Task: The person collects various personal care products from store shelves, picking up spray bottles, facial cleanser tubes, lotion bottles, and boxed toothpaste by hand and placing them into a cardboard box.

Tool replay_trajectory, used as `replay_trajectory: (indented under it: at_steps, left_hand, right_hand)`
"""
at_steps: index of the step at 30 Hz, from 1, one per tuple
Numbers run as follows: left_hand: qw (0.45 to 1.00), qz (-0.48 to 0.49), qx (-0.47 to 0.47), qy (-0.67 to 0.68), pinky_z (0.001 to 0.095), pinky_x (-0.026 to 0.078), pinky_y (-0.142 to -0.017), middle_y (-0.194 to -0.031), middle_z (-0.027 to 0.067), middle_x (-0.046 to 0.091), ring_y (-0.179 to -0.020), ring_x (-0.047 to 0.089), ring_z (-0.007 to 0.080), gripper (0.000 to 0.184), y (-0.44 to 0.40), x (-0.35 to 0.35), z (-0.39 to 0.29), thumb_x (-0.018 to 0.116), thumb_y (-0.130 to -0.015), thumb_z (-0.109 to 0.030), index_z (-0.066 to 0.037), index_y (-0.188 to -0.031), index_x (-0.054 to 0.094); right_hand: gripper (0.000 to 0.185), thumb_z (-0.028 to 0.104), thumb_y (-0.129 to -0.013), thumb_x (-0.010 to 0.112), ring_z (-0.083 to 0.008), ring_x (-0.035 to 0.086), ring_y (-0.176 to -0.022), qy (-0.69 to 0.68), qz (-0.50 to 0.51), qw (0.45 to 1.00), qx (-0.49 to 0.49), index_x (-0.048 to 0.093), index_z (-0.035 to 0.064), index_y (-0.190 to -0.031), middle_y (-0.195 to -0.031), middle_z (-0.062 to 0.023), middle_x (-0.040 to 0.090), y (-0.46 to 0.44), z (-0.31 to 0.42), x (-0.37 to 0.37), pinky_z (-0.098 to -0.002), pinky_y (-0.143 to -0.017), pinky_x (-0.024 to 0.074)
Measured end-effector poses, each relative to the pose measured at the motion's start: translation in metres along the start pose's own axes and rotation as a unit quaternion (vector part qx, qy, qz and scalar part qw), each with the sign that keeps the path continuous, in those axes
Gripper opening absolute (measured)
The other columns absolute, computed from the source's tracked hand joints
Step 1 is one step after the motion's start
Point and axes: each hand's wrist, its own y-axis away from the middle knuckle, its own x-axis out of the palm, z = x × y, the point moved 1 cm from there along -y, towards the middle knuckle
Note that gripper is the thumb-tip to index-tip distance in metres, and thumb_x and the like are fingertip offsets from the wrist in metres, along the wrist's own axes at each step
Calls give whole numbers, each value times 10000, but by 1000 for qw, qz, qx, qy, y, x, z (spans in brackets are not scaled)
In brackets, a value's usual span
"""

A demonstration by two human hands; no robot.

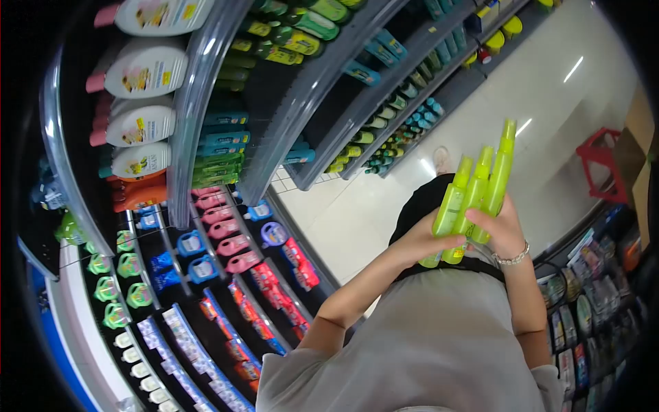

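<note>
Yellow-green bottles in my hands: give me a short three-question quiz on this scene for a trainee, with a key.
1. How many yellow-green bottles are being held?
2. True or false: the bracelet is on the right wrist.
3. Between the left hand and the right hand, the bottles sit: A, crosswise; B, side by side; C, end to end.

Key: 1, three; 2, true; 3, B.

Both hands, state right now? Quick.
Left hand: closed, holding the lime bottles, thumb across their lower part.
Right hand: closed, holding the same bunch from the other side, thumb across the front.
</note>
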Motion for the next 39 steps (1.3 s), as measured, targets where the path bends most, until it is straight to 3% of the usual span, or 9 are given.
replay_trajectory:
  at_steps: [5, 13, 15, 18, 22, 27, 33, 35, 39]
  left_hand:
    - [998, -54, -23, -22, 318, 446, -755, -1003, 109, 535, -882, 550, 197, 483, -16, 39, 20, 565, -780, -163, -1, -1186, 359]
    - [994, -13, -104, -41, 306, 435, -781, -1064, 103, 511, -932, 526, 181, 517, -53, 94, 20, 579, -777, -174, 5, -1204, 349]
    - [997, -9, -63, -54, 250, 463, -641, -972, 58, 535, -799, 541, 132, 438, -67, 100, 29, 582, -791, -174, -22, -1159, 400]
    - [992, -8, -92, -88, 205, 439, -512, -909, 46, 534, -733, 527, 90, 379, -82, 111, 21, 567, -802, -171, -25, -1122, 425]
    - [983, 14, -125, -130, 212, 449, -504, -866, 44, 540, -687, 540, 106, 313, -108, 114, 2, 549, -814, -160, -31, -1079, 443]
    - [975, 42, -148, -162, 234, 453, -532, -888, 43, 559, -693, 552, 117, 302, -158, 115, -34, 536, -812, -118, -42, -1091, 449]
    - [957, 165, -153, -185, 219, 440, -568, -895, 30, 547, -729, 520, 88, 337, -240, 109, -92, 563, -802, -162, -29, -1096, 465]
    - [953, 202, -136, -179, 243, 424, -711, -954, 46, 542, -857, 508, 106, 356, -262, 110, -113, 556, -807, -156, -12, -1116, 455]
    - [932, 262, -186, -168, 248, 418, -741, -982, 53, 535, -891, 502, 114, 367, -308, 106, -146, 545, -817, -174, -1, -1125, 443]
  right_hand:
    - [497, 58, -706, 664, -105, 521, -842, -30, -19, 999, -37, 405, 12, -1128, -963, -38, 532, 23, 5, -30, -244, -720, 438]
    - [490, 113, -761, 618, -110, 508, -885, -68, -93, 991, -65, 392, 0, -1182, -1003, -45, 528, 66, 29, -92, -242, -771, 414]
    - [467, 106, -757, 612, -111, 514, -890, -83, -100, 989, -75, 412, -9, -1163, -1002, -49, 540, 75, 42, -98, -248, -783, 413]
    - [450, 118, -754, 608, -117, 520, -891, -120, -95, 984, -92, 423, -5, -1145, -1006, -60, 545, 77, 49, -113, -257, -780, 419]
    - [469, 129, -743, 618, -123, 516, -903, -135, -140, 977, -91, 417, 3, -1147, -1008, -60, 537, 66, 61, -124, -258, -783, 418]
    - [469, 131, -745, 619, -128, 520, -903, -174, -198, 958, -114, 415, 8, -1148, -1004, -59, 540, 36, 87, -140, -268, -782, 420]
    - [425, 123, -757, 613, -140, 531, -908, -203, -253, 934, -147, 431, 28, -1130, -1008, -58, 545, -10, 142, -152, -282, -775, 431]
    - [412, 118, -757, 611, -140, 537, -894, -223, -287, 915, -174, 435, 35, -1120, -1000, -56, 546, -22, 159, -152, -284, -768, 437]
    - [379, 115, -768, 593, -146, 542, -876, -242, -304, 901, -195, 434, 40, -1105, -974, -55, 545, -49, 187, -156, -292, -741, 450]
